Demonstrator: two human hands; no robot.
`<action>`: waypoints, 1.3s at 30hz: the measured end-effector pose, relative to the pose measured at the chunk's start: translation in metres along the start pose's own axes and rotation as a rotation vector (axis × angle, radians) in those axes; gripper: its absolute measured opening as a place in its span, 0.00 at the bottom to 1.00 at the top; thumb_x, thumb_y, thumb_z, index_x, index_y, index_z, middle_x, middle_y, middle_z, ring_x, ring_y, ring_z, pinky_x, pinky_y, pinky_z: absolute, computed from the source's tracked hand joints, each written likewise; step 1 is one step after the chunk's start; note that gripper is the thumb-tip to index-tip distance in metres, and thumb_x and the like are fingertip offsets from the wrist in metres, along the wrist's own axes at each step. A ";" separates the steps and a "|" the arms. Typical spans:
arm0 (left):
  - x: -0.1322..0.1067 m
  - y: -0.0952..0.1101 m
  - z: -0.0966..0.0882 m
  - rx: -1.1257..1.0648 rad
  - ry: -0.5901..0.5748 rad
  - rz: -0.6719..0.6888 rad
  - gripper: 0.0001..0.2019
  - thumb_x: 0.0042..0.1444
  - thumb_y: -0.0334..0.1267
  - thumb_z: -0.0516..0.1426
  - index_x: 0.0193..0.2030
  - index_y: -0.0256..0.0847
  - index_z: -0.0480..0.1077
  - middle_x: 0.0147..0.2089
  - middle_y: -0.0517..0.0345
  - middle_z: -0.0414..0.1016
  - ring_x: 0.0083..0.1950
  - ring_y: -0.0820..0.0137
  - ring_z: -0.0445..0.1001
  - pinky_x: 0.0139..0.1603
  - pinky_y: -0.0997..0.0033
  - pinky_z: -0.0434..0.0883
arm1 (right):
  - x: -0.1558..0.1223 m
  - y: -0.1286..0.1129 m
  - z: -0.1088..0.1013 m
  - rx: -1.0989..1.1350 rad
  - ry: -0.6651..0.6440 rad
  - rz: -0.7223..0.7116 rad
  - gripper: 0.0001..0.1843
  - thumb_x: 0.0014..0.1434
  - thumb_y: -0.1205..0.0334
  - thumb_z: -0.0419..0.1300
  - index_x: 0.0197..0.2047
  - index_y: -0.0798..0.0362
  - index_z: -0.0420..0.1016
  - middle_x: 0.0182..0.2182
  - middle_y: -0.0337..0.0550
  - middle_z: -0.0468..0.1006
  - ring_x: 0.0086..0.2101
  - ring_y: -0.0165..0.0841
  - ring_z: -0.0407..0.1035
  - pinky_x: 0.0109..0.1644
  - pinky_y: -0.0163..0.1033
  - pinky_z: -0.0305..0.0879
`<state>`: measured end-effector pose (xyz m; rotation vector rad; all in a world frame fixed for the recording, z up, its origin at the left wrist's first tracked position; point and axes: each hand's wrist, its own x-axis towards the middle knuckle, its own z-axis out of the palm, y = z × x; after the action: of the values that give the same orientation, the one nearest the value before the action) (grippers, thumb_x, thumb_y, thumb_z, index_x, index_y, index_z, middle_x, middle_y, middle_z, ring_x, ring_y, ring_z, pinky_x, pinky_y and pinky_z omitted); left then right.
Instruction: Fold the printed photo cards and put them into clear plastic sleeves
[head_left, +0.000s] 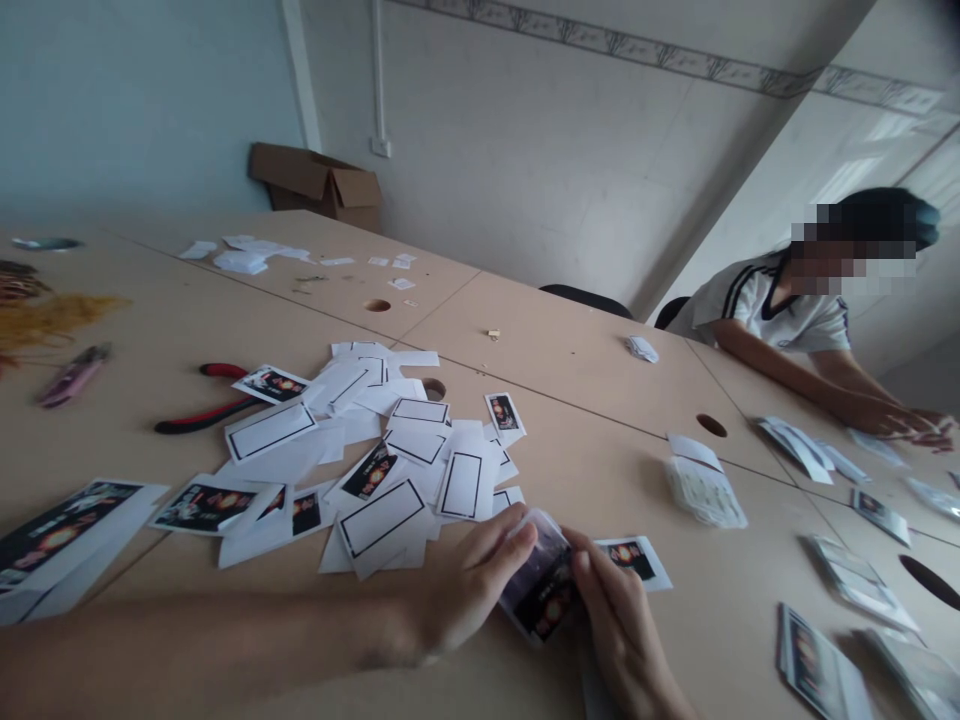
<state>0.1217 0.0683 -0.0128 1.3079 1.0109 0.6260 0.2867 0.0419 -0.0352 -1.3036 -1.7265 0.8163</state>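
Note:
Both my hands meet at the bottom centre over a small clear plastic sleeve (541, 583) with a dark printed card in it. My left hand (469, 585) pinches the sleeve's top left edge. My right hand (619, 625) holds its right side with the fingers closed on it. Just beyond lies a loose printed card (634, 558), and a heap of white cards with black frames (390, 455) spreads across the table ahead of my left hand.
Red-handled pliers (210, 405) and a pink cutter (73, 376) lie at the left. A stack of sleeves (705, 490) sits to the right. Another person (795, 310) works with cards at the far right. A cardboard box (319, 185) stands by the wall.

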 end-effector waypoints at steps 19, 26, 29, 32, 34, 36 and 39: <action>-0.036 -0.005 -0.005 0.150 0.247 0.524 0.14 0.58 0.44 0.42 0.48 0.44 0.55 0.48 0.53 0.66 0.50 0.66 0.64 0.52 0.66 0.61 | -0.011 -0.005 0.018 -0.197 0.223 -0.313 0.20 0.57 0.55 0.47 0.52 0.51 0.52 0.35 0.42 0.69 0.33 0.31 0.65 0.37 0.35 0.63; -0.026 -0.008 -0.005 0.016 0.258 0.577 0.08 0.54 0.37 0.49 0.39 0.44 0.52 0.46 0.53 0.66 0.47 0.67 0.67 0.47 0.66 0.64 | -0.008 -0.017 0.022 -0.381 0.177 -0.467 0.27 0.51 0.55 0.53 0.53 0.52 0.51 0.41 0.47 0.67 0.38 0.35 0.65 0.39 0.37 0.64; -0.023 -0.008 -0.004 -0.030 0.194 0.604 0.09 0.51 0.34 0.51 0.35 0.43 0.51 0.46 0.53 0.66 0.47 0.68 0.67 0.47 0.67 0.65 | -0.006 -0.013 0.024 -0.420 0.177 -0.519 0.35 0.47 0.50 0.56 0.54 0.53 0.49 0.47 0.51 0.63 0.45 0.40 0.62 0.46 0.42 0.61; -0.017 -0.008 -0.002 -0.060 0.190 0.594 0.11 0.50 0.36 0.53 0.36 0.43 0.51 0.43 0.55 0.68 0.45 0.68 0.69 0.46 0.67 0.66 | -0.004 -0.008 0.024 -0.453 0.150 -0.530 0.44 0.41 0.46 0.59 0.56 0.54 0.46 0.49 0.53 0.61 0.48 0.42 0.60 0.50 0.44 0.59; -0.013 -0.008 -0.001 -0.062 0.209 0.582 0.13 0.49 0.37 0.54 0.38 0.43 0.52 0.42 0.55 0.68 0.46 0.67 0.69 0.46 0.67 0.66 | -0.002 -0.006 0.024 -0.484 0.140 -0.520 0.47 0.39 0.45 0.61 0.58 0.55 0.45 0.50 0.53 0.60 0.49 0.42 0.59 0.50 0.43 0.59; -0.009 -0.009 -0.001 -0.040 0.246 0.568 0.13 0.49 0.38 0.54 0.39 0.43 0.53 0.41 0.54 0.69 0.47 0.66 0.69 0.46 0.66 0.66 | -0.002 -0.006 0.023 -0.528 0.139 -0.515 0.50 0.37 0.47 0.62 0.58 0.55 0.45 0.51 0.54 0.59 0.49 0.43 0.59 0.50 0.44 0.59; -0.007 -0.007 -0.002 -0.029 0.288 0.559 0.12 0.51 0.41 0.52 0.39 0.43 0.54 0.40 0.54 0.70 0.45 0.66 0.70 0.46 0.65 0.66 | -0.002 -0.009 0.023 -0.594 0.150 -0.497 0.48 0.37 0.53 0.62 0.59 0.55 0.45 0.52 0.53 0.58 0.50 0.43 0.57 0.50 0.45 0.58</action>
<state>0.1161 0.0619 -0.0180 1.5114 0.8541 1.2779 0.2627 0.0368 -0.0386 -1.1683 -2.1230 -0.0892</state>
